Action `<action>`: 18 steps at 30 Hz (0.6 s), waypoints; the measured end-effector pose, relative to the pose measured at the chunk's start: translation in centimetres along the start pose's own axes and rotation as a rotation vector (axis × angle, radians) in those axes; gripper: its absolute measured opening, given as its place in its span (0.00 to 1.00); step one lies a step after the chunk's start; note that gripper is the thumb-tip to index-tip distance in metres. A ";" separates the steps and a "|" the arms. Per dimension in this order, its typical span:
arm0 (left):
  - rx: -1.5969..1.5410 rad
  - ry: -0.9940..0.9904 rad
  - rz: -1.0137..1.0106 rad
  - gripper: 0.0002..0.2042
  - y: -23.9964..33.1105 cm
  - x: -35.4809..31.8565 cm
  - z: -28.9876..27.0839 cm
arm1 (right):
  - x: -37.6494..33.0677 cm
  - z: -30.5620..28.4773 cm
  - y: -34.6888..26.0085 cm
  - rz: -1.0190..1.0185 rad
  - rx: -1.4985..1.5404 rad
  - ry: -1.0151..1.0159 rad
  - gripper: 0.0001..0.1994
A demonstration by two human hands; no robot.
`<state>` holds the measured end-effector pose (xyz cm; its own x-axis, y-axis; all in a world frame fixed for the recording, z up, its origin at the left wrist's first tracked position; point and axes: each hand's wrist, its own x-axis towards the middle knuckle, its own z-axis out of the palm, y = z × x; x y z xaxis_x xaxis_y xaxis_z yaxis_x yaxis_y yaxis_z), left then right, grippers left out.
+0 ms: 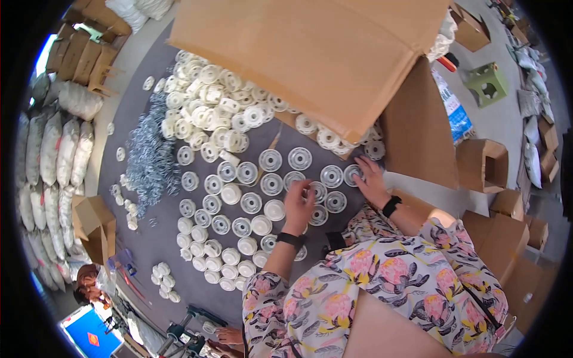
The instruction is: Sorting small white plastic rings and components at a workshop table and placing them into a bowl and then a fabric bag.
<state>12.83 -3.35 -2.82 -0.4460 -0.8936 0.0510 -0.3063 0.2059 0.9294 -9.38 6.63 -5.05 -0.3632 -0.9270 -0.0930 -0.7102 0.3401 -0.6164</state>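
My left hand reaches over the rows of round white plastic wheels, its fingers curled together above one wheel. What sits between those fingertips is too small to make out. To the right, my right hand has its fingers spread, with the fingertips at the edge of another wheel. Many wheels lie flat with ringed, hollow faces up, like the wheel farther off. Nearer the left, smooth domed white pieces stand in rows. Both wrists wear dark bands.
A large cardboard box lies over the table's far side, beside a heap of white wheels. Metal springs are piled at left on the grey table. Another person's hand is near a green metal device.
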 end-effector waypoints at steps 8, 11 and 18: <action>0.326 0.535 -0.136 0.08 -7.7 5.1 -14.9 | 0.4 3.3 -2.6 -0.214 -0.139 -0.015 0.31; 0.445 0.541 -0.101 0.08 -8.8 6.4 -19.1 | 0.6 3.3 -4.6 -0.189 -0.085 0.010 0.31; 0.811 0.528 -0.096 0.19 -10.8 11.9 -25.2 | 0.5 3.6 -8.8 -0.302 -0.049 -0.239 0.33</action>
<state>32.01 -26.20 -3.02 -0.0146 -0.9440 0.3295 -0.8961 0.1585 0.4145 -1.07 2.63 -2.50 0.0134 -0.9953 -0.0958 -0.7937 0.0477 -0.6065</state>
